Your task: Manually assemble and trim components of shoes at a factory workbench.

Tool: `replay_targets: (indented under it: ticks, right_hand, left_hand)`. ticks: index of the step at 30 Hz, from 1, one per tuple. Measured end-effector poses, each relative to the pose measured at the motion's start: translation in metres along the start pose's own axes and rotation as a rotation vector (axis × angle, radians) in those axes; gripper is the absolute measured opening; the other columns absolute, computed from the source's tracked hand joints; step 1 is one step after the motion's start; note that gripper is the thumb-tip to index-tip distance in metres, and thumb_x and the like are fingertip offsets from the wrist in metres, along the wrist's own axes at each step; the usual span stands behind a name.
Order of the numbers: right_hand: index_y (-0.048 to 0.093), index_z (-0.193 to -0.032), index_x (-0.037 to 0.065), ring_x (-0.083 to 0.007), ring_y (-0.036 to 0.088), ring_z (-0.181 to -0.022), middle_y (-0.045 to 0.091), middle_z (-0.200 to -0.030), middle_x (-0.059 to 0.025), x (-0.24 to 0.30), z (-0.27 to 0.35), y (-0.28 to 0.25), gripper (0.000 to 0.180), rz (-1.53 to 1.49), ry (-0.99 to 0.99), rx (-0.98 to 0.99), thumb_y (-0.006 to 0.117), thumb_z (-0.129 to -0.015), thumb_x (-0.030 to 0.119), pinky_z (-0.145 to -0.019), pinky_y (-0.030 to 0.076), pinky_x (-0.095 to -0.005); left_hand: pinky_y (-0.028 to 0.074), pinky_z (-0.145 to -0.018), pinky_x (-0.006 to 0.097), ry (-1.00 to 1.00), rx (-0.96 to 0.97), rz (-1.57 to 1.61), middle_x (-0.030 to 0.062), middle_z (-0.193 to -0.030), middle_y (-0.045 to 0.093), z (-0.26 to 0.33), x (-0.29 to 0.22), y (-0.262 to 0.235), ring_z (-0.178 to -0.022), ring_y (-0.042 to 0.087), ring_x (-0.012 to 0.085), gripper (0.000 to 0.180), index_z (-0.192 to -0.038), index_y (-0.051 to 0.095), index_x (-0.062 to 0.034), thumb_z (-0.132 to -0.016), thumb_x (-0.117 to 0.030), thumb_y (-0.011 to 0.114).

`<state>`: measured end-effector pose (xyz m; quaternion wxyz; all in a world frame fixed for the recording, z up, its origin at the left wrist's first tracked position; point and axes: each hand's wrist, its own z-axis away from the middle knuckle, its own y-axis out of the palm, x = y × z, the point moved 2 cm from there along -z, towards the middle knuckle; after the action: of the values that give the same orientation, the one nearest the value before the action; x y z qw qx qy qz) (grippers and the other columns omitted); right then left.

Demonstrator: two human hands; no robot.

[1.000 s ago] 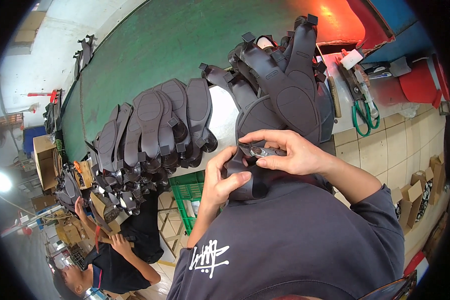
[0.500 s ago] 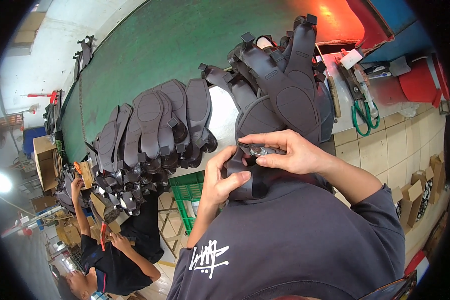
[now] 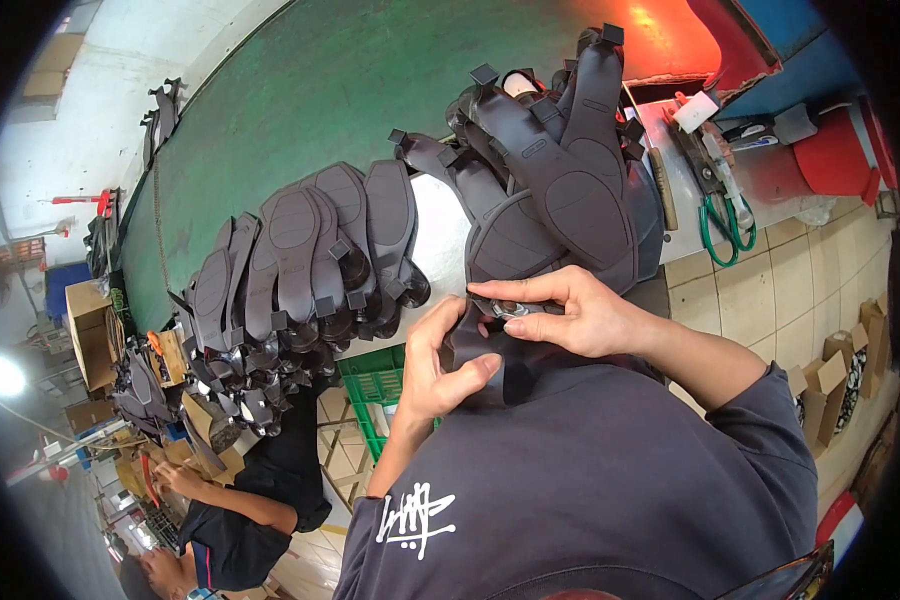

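Observation:
My left hand grips a black heeled shoe close to my chest, its thumb laid along the edge. At the top of the same shoe, my right hand pinches a dark strap with a small shiny piece between thumb and forefinger. My fingers hide part of the shoe. Just beyond my hands lies a pile of black heeled shoes, soles up, with square heel tips sticking out. To the left runs a row of similar shoes, also soles up, along the table edge.
The green tabletop stretches away beyond the shoes. Scissors with green handles and a wooden-handled tool lie at the right. A green crate stands below the table. At the lower left a co-worker holds a red-handled tool.
My right fingertips have shifted slightly on the strap, while both hands keep hold of the shoe. The co-worker's raised arm has come down.

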<state>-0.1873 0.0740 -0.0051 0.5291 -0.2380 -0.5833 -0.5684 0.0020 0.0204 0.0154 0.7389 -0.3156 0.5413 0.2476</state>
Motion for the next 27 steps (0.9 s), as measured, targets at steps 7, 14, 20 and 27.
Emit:
replay_targets:
  ticks: [7,14,20,27]
  right_hand:
    - [0.057,-0.136,0.010,-0.0080,0.061,-0.086,0.069,-0.097,-0.0075,-0.005,-0.005,0.002,0.047,0.248,-0.062,-0.125,0.063,-0.090,0.004,-0.078,0.048,-0.0254]
    - [0.064,-0.129,0.021,-0.0198,0.059,-0.061,0.060,-0.070,-0.0086,0.004,-0.005,0.004,0.043,0.672,-0.190,-0.216,0.067,-0.087,0.015,-0.058,0.047,-0.0316]
    - [0.069,-0.121,0.016,-0.0195,0.056,-0.057,0.054,-0.071,-0.0044,-0.003,-0.005,0.013,0.042,1.092,-0.597,-0.410,0.072,-0.080,0.012,-0.050,0.045,-0.0318]
    - [0.067,-0.124,0.019,-0.0222,0.055,-0.057,0.052,-0.072,-0.0061,0.010,-0.003,0.002,0.048,1.195,-0.632,-0.499,0.070,-0.077,0.008,-0.051,0.046,-0.0346]
  left_hand:
    - [0.041,-0.075,0.026,-0.074,-0.054,0.166,0.0069,-0.088,0.056,0.001,0.011,0.004,-0.082,0.052,0.0142,0.040,-0.093,0.058,0.0042,-0.066,-0.023,0.070]
    - [0.040,-0.075,0.024,-0.092,-0.093,0.303,0.0036,-0.090,0.055,0.001,0.011,0.008,-0.084,0.050,0.0102,0.031,-0.093,0.057,0.0027,-0.071,-0.016,0.068]
    - [0.041,-0.075,0.023,-0.075,-0.142,0.315,0.0033,-0.089,0.056,0.003,0.017,0.013,-0.083,0.051,0.0094,0.030,-0.094,0.057,0.0031,-0.073,-0.016,0.068]
    - [0.047,-0.067,0.023,-0.261,-0.174,0.412,0.0076,-0.081,0.061,0.008,0.020,0.016,-0.070,0.061,0.0141,0.053,-0.106,0.059,0.0057,-0.067,-0.031,0.066]
